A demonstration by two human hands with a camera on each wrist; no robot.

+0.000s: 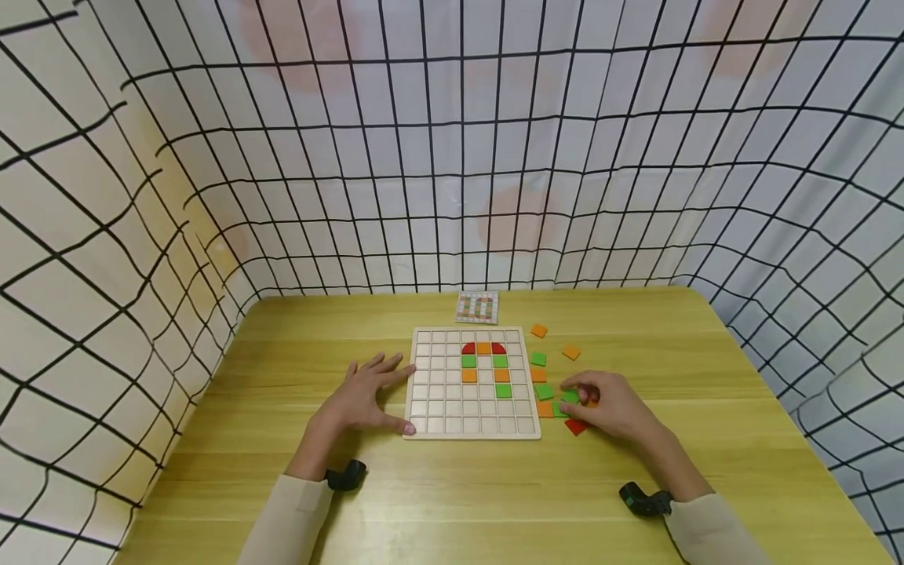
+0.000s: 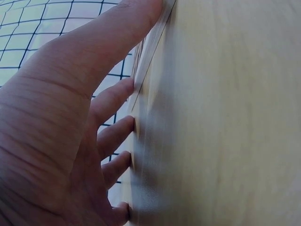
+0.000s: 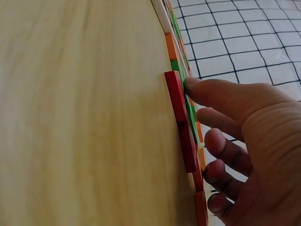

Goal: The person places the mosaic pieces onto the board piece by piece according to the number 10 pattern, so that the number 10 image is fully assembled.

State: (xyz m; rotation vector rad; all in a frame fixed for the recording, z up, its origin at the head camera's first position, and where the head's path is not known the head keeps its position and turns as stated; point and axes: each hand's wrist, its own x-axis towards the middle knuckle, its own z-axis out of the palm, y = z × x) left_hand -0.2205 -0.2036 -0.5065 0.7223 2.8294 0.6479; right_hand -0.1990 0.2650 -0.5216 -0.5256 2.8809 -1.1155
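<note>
A pale square grid board lies on the table. On it, red quarter-round pieces and orange and green square tiles form an arch whose right side runs lower. My left hand is spread at the board's left edge, thumb and index fingertip touching it, other fingertips on the table in the left wrist view. Right of the board, my right hand holds a green tile between thumb and index finger, low over the loose tiles. Its other fingers are curled in the right wrist view.
Loose orange tiles and green tiles lie along the board's right side. Red pieces lie by my right hand. A small pattern card is behind the board. White black-gridded cloth rises around the table's far side.
</note>
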